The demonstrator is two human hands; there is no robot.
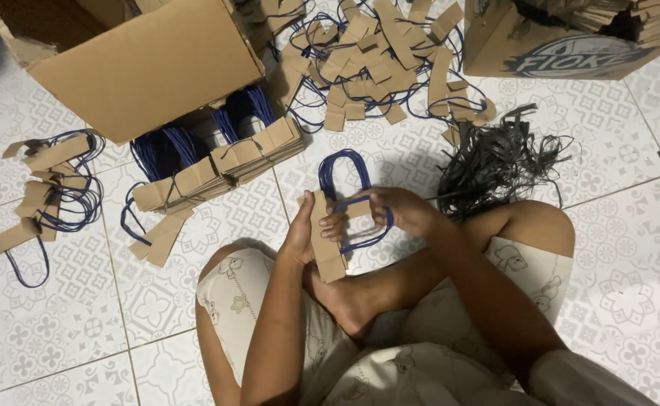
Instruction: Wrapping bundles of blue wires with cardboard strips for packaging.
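My left hand [304, 229] grips a stack of brown cardboard strips [325, 248] with blue cord loops [343, 169] sticking up from it, held above my crossed legs. My right hand [401, 210] pinches a blue cord and a cardboard piece right beside the stack, fingers touching the left hand's fingers. A bunch of thin black strings [495, 162] lies on the tiles just beyond my right wrist.
Bundled stacks of strips with blue cords [217, 162] lie left of centre, beside an open cardboard box [149, 68]. Loose strips with cords are heaped at the top [379, 60] and scattered far left [44, 188]. A second box [555, 45] stands top right.
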